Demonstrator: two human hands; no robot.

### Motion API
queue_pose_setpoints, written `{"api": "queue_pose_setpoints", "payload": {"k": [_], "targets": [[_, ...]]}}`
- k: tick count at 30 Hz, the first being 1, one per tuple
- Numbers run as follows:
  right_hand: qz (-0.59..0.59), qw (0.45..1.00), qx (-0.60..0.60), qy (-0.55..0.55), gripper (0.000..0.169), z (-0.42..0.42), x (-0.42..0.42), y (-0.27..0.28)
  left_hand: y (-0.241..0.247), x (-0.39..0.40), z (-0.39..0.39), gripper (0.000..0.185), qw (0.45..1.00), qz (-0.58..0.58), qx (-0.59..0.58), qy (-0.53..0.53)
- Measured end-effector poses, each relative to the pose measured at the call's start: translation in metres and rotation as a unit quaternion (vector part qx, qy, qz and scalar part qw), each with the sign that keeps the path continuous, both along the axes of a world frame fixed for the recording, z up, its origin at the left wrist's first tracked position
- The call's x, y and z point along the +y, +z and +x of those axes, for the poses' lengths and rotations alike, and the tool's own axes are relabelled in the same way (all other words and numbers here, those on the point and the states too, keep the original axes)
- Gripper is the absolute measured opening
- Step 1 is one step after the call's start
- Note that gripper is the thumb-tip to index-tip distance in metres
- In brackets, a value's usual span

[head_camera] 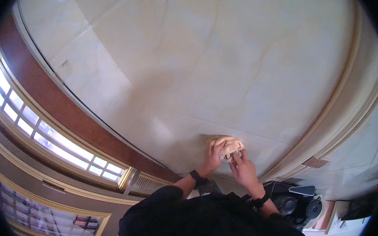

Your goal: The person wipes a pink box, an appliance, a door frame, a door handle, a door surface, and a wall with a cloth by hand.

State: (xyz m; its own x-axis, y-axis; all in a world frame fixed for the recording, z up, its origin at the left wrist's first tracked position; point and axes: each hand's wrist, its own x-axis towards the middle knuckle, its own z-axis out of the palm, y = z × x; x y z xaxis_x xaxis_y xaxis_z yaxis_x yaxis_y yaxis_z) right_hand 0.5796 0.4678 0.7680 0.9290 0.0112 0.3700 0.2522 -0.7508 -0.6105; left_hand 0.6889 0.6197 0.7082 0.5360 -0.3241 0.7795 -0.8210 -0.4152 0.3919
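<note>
A bunched tan cloth (228, 146) is between my two hands, close against the pale marbled tile surface (193, 68). My left hand (213, 155) grips the cloth from its left side, fingers curled over it. My right hand (244, 170) pinches the cloth's lower right edge with thumb and fingers. Dark bands circle both wrists. The cloth's underside is hidden.
At the left run a dark red-brown band (77, 102) and a gridded window (48, 133). A cream moulding (328, 119) with a small brown block (315, 162) curves along the right. Black equipment with round parts (290, 204) stands at lower right.
</note>
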Motion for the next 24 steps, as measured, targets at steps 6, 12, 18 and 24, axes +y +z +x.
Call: {"api": "queue_pose_setpoints", "payload": {"k": [6,12,18,24], "targets": [[0.078,0.996,-0.036,0.038,0.043,0.013,-0.006,0.034,0.081,-0.015,-0.005,0.063,0.998,-0.029,-0.051,0.001],[0.151,0.971,-0.167,-0.078,0.046,-0.011,-0.033,0.052,0.122,-0.069,-0.025,0.058,0.987,-0.075,-0.118,-0.082],[0.233,0.946,-0.147,-0.170,0.042,-0.023,-0.044,-0.018,0.094,-0.075,-0.038,0.055,0.982,-0.024,-0.032,-0.185],[0.222,0.966,-0.073,-0.107,0.051,0.008,-0.003,-0.055,0.019,-0.017,0.004,0.056,0.981,-0.039,-0.001,-0.190]]}}
